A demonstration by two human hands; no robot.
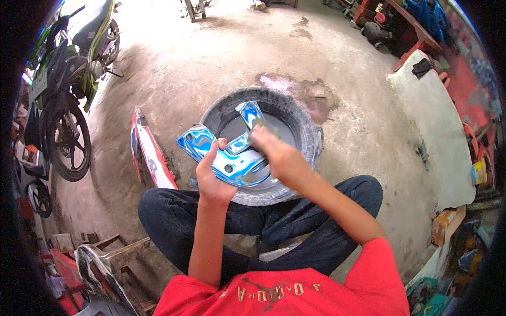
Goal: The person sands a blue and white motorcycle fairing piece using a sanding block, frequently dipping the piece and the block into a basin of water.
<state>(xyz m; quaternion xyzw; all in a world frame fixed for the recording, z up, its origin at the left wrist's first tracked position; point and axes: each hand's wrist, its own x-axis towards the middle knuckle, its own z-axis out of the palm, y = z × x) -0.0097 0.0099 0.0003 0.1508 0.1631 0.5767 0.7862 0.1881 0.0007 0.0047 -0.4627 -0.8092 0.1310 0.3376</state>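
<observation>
A blue, white and silver swirl-patterned panel (240,167), shaped like a motorcycle body part with an arm branching upward, is tilted over a round dark tub (305,122). My left hand (212,176) grips its lower edge, thumb on the patterned face. Against the branching arm is my right hand (287,160), fingers bent and smeared by motion. Something small and grey-green shows blurred at those fingertips; its kind is unclear. Greyish water (232,129) lies in the tub, between my bent knees.
On the floor to the left lies a red and white panel (153,158), with a parked motorcycle (68,126) beyond it. A large pale panel (435,142) and a cardboard box (447,225) are at the right. A worn wooden frame (124,250) stands at lower left.
</observation>
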